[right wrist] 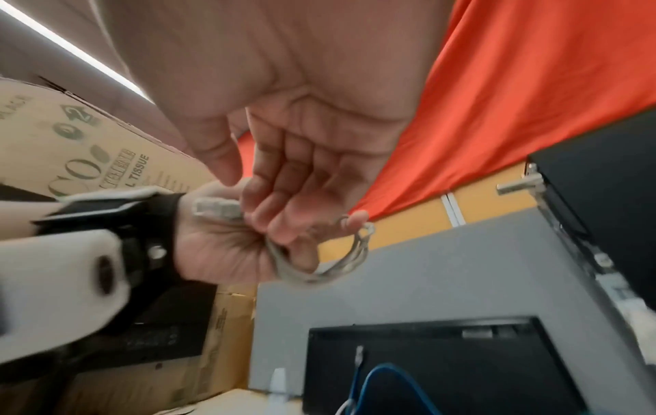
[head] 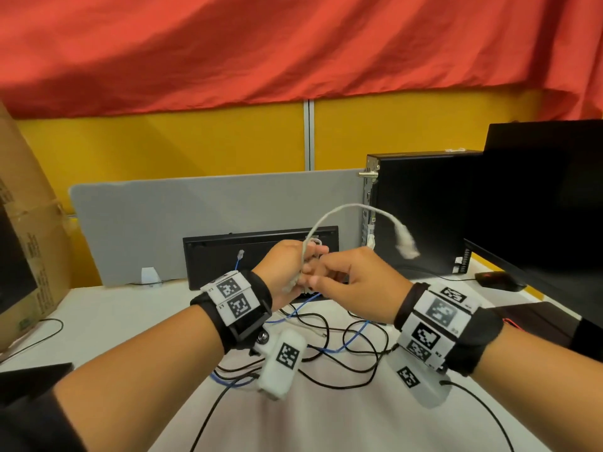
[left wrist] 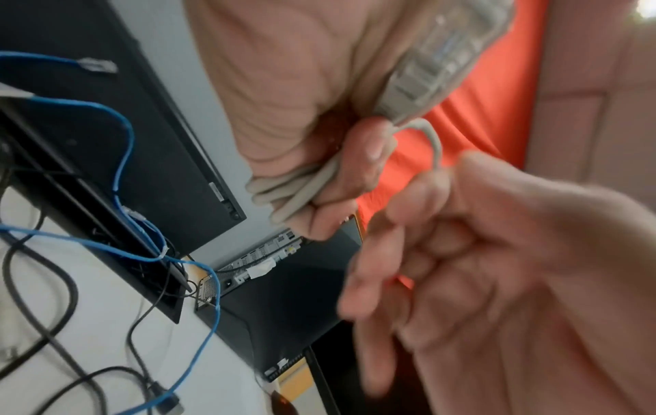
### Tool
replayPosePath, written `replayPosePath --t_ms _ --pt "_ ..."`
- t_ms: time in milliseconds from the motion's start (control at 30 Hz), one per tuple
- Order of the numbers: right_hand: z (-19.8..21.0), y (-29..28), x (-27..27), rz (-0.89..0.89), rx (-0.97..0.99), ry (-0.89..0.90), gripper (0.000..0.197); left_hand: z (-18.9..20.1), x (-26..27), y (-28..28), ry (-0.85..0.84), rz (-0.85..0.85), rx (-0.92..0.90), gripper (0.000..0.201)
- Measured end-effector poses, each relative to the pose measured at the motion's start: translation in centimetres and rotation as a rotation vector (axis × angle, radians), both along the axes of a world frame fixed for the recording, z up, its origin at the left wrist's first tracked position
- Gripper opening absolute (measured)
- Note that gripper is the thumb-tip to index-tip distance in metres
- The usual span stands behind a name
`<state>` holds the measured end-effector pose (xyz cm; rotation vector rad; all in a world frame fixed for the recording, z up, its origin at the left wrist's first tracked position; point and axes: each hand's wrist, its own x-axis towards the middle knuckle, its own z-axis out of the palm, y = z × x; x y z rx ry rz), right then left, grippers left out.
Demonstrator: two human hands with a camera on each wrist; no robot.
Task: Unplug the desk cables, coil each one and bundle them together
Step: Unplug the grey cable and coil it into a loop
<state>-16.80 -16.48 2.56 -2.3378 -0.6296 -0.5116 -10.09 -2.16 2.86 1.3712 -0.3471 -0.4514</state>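
My left hand [head: 288,272] is raised over the desk and grips a small coil of grey cable [left wrist: 294,193]. One grey plug [left wrist: 440,59] lies against its palm, by the wrist. My right hand [head: 329,277] meets it from the right, fingers curled, and pinches a strand of the same cable [left wrist: 436,157] beside the coil. From the coil a loose length arcs up and right, ending in a blurred plug [head: 406,245] in the air. In the right wrist view the coil's loops [right wrist: 341,264] hang below the left hand [right wrist: 220,247]. A blue cable [head: 350,340] and black cables [head: 342,363] lie tangled on the desk.
A black box [head: 261,246] stands against the grey partition [head: 195,216], with a blue cable's plug [head: 240,255] in front of it. To the right are a computer tower [head: 421,216], a monitor [head: 541,203] and a mouse [head: 496,279]. A cardboard box [head: 29,230] stands at the left.
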Motion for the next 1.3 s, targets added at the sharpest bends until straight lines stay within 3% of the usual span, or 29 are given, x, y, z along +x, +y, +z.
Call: replayPosePath --t_ms 67,167,233,333,433,533,667,833,1000,1100,1300 --pt "-0.5 0.3 -0.5 0.041 0.020 -0.024 0.023 0.1 0.3 0.3 0.024 0.021 -0.029 0.022" --pt "-0.8 0.2 -0.7 0.010 -0.008 -0.264 0.012 0.2 0.0 0.3 0.004 -0.082 0.003 0.031" --pt "-0.5 -0.3 -0.2 -0.022 -0.108 -0.394 0.023 0.3 -0.3 0.2 0.003 -0.146 0.037 0.037" --pt "0.1 -1.2 1.0 -0.140 -0.257 -0.471 0.041 0.6 -0.6 0.3 0.021 -0.209 0.051 0.031" --pt "0.4 -2.2 1.7 -0.177 -0.200 -0.454 0.038 0.7 -0.6 0.6 0.031 -0.255 0.065 0.040" --pt "0.8 -2.9 2.2 -0.149 -0.226 -0.452 0.032 0.6 -0.7 0.7 0.035 -0.313 0.078 0.063" --pt "1.4 -3.0 3.0 -0.154 -0.204 -0.314 0.045 0.2 -0.6 0.6 0.080 -0.413 0.013 0.092" --pt "2.0 -3.3 2.9 -0.072 -0.142 0.012 0.075 0.1 -0.4 0.7 0.161 -0.471 -0.107 0.087" --pt "2.0 -2.6 2.9 -0.013 0.023 0.200 0.088 -0.3 -0.2 0.5 0.150 -0.482 -0.119 0.090" --pt "1.8 -2.3 3.0 -0.030 0.016 0.187 0.084 -0.5 0.0 0.4 0.133 -0.478 -0.130 0.092" --pt "1.8 -1.8 2.9 -0.135 -0.138 -0.002 0.067 -0.5 0.2 0.6 -0.027 -0.442 -0.047 0.083"
